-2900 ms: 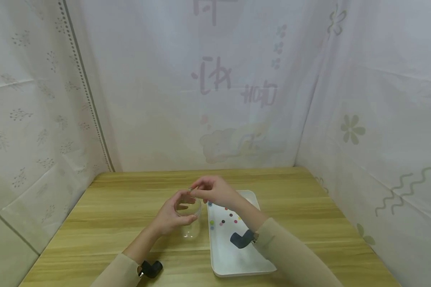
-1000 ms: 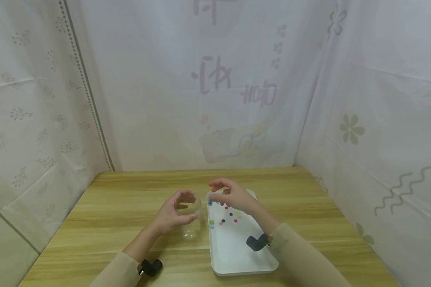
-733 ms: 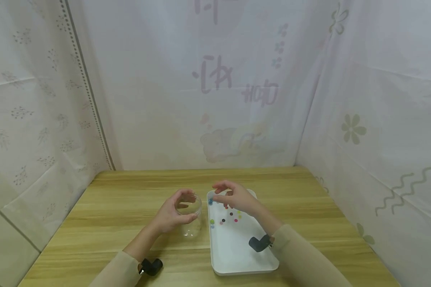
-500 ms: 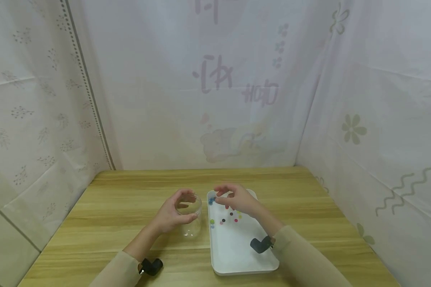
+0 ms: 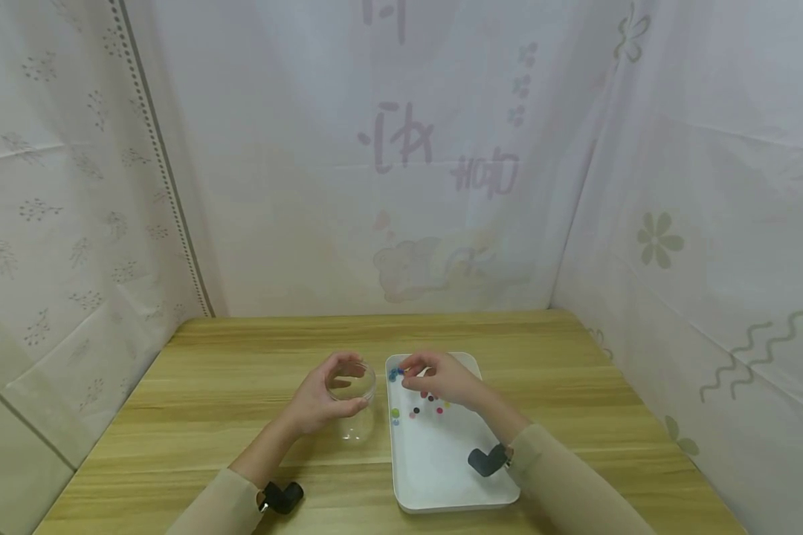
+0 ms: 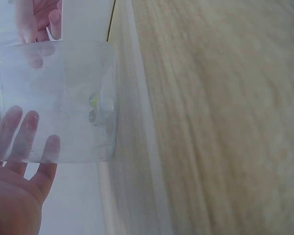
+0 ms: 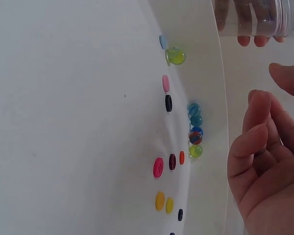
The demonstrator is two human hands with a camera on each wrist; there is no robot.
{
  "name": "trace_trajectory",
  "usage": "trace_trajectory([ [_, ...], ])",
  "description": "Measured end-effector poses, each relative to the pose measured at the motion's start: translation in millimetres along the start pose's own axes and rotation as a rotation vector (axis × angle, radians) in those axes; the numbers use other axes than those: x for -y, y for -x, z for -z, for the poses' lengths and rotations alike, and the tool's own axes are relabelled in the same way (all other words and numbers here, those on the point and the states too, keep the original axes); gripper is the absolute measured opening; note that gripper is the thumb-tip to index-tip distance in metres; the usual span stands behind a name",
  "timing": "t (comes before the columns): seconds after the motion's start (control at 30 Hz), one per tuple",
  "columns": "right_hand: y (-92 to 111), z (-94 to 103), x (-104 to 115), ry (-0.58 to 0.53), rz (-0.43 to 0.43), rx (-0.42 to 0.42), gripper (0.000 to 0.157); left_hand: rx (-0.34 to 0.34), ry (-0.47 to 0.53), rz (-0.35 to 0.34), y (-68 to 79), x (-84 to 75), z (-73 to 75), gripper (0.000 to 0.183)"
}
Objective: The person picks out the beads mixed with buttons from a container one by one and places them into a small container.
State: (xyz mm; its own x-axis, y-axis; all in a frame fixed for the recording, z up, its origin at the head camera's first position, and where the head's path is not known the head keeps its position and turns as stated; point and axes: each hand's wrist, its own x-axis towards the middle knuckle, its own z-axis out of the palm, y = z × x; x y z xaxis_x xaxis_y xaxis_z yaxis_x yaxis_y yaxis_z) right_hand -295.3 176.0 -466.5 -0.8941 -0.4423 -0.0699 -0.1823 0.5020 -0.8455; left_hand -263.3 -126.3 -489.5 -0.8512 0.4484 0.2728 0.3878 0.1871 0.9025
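Note:
My left hand (image 5: 313,397) grips a clear plastic jar (image 5: 356,427) around its upper part; the jar stands upright on the table with its mouth uncovered. Two marbles (image 6: 93,108) lie on its bottom in the left wrist view. Over the far left part of a white tray (image 5: 442,475) is my right hand (image 5: 444,380), thumb and fingers apart with nothing between them. Just beside its fingertips in the head view, several glass marbles (image 7: 195,128) sit along the tray's wall. A larger yellow-green marble (image 7: 176,56) lies farther along that wall.
Several colored buttons lie scattered in the tray, among them a magenta button (image 7: 158,167), a pink button (image 7: 165,83) and an orange-yellow button (image 7: 159,200). The wooden table (image 5: 241,349) is bounded by patterned curtains (image 5: 294,186) at the back and sides.
My right hand has left the jar's rim, where it pinched a small thing, and moved right and down over the tray near the marbles. The left hand and jar have stayed put.

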Motion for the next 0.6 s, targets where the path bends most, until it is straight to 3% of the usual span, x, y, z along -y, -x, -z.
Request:
trace_trajectory([
  [0.6,-2.9,-4.1,-1.6,0.058,-0.014,0.078,0.031,-0.012,0.001,0.01,-1.0,-0.1,-1.0,0.069],
])
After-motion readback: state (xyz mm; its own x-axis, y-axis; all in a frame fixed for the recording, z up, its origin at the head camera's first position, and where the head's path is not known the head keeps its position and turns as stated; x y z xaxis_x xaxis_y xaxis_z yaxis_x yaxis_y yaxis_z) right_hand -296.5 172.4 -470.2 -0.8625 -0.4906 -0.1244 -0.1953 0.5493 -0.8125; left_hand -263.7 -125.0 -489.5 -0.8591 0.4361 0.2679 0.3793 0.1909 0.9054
